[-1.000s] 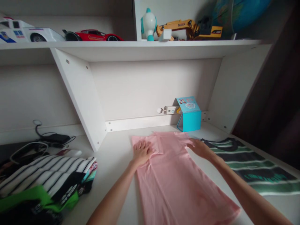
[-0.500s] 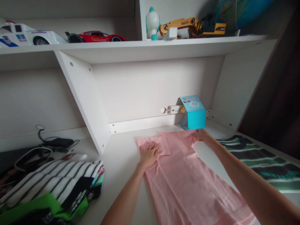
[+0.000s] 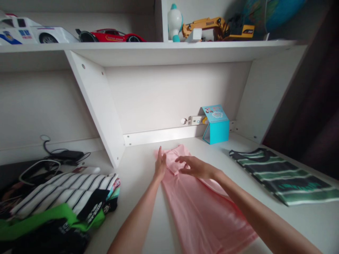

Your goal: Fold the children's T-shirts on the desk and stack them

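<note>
Left hand (image 3: 160,166) is unclenched at the folded far end of the pale-pink, soft fabric garment (image 3: 196,208); right hand (image 3: 198,168), fingers parted, shows no grasp over it.

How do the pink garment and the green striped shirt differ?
The pink garment looks plain; the striped shirt has green, dark and white bands. The right hand is over the pink garment; the striped shirt lies farther right, untouched. Both lie on the desk.

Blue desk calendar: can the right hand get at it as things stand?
Likely yes: the right hand is at the pink garment, the blue desk calendar stands beyond it, and only white desktop shows between hand and calendar.
</note>
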### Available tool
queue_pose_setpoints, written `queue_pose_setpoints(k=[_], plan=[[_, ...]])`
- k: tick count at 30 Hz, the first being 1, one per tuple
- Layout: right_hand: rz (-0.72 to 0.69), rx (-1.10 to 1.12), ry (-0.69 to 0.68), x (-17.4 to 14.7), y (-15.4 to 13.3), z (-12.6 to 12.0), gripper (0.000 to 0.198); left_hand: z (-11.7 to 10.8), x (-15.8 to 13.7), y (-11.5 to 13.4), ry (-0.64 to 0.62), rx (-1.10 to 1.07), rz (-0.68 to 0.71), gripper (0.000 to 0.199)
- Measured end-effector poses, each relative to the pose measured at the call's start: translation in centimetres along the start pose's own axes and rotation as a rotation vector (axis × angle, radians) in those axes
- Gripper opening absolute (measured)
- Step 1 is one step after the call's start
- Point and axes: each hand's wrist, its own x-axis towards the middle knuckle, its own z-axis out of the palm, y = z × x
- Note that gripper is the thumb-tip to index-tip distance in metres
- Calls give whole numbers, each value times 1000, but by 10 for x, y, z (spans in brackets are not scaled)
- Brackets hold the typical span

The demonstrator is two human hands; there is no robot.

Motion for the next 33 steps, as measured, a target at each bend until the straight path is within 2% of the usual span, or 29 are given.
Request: queue_pose_setpoints(k=[3, 5, 8, 11, 13, 16, 19, 22, 24, 26, 29, 31, 33], plan=[[67, -50, -29, -60, 21, -15, 31, 3, 1, -4, -32, 99, 94, 45], [149, -121, -43, -103, 35, -15, 29, 5, 3, -7, -49, 147, 144, 34], [186, -158, -24, -160, 51, 11, 23, 9, 6, -9, -46, 167, 164, 32], [67, -210, 143, -193, 61, 41, 30, 10, 7, -10, -38, 196, 165, 38], [-11, -274, 222, -197, 61, 46, 31, 10, 7, -11, -38, 223, 165, 40], [-13, -334, 236, -183, 51, 35, 29, 9, 8, -13, -46, 266, 168, 39], [-92, -392, 223, -167, 46, 35, 43, 8, 10, -15, -64, 316, 174, 40], [-235, -445, 177, -164, 56, 63, 61, 8, 13, -16, -86, 384, 166, 43], [-277, -464, 186, -167, 66, 85, 74, 8, 16, -16, -97, 434, 152, 45], [-322, -454, 142, -172, 70, 95, 84, 7, 18, -13, -100, 480, 133, 45], [-393, -413, 42, -182, 64, 83, 86, 2, 18, 0, -90, 531, 108, 45], [-382, -402, 94, -190, 59, 67, 86, -5, 10, 18, -90, 551, 111, 45], [-387, -402, 190, -197, 55, 54, 83, -15, -8, 43, -189, 564, 188, 44]])
